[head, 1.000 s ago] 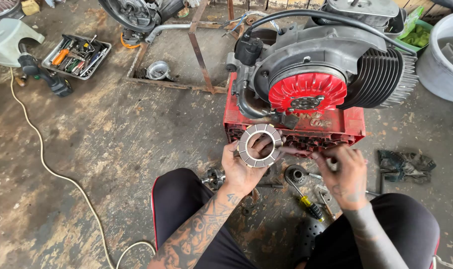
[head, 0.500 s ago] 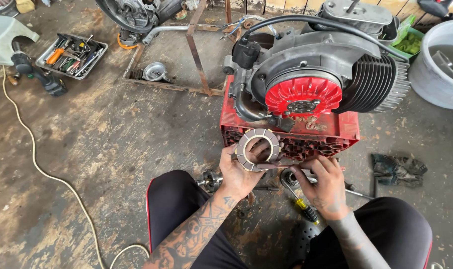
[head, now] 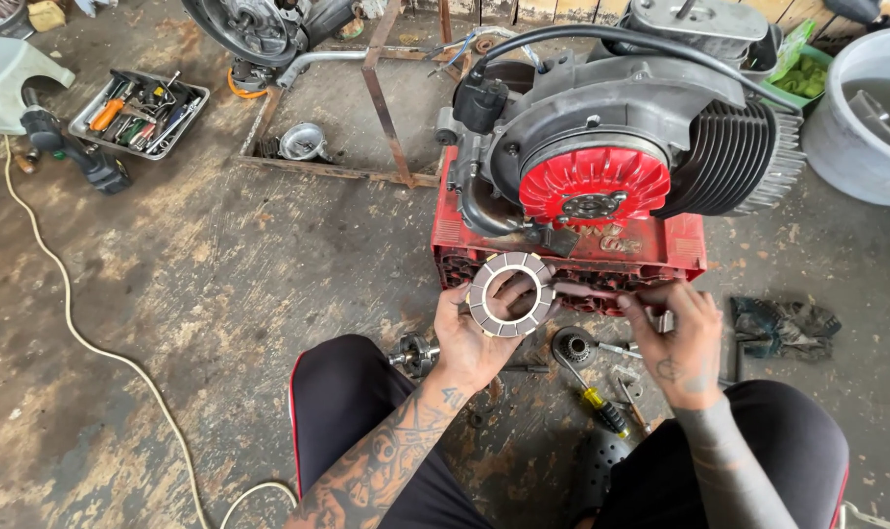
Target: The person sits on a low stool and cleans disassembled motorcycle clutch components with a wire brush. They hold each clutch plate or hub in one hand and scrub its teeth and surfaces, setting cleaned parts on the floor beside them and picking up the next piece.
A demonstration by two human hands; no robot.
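Fingers of our left hand (head: 479, 338) grip the segmented ring (head: 511, 294); our right hand (head: 675, 338) pinches a thin part, unidentifiable. Ring remains unfitted, near the engine (head: 611, 147) on its red crate (head: 680, 250).

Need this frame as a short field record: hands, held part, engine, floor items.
left hand: holds a ring-shaped segmented disc, fingers through its centre
right hand: fingertips at front edge of red crate; grip contents unclear
engine: sits on the crate, red finned cover facing camera
floor: ratchet wrench, yellow-handled screwdriver, tool tray, white cable
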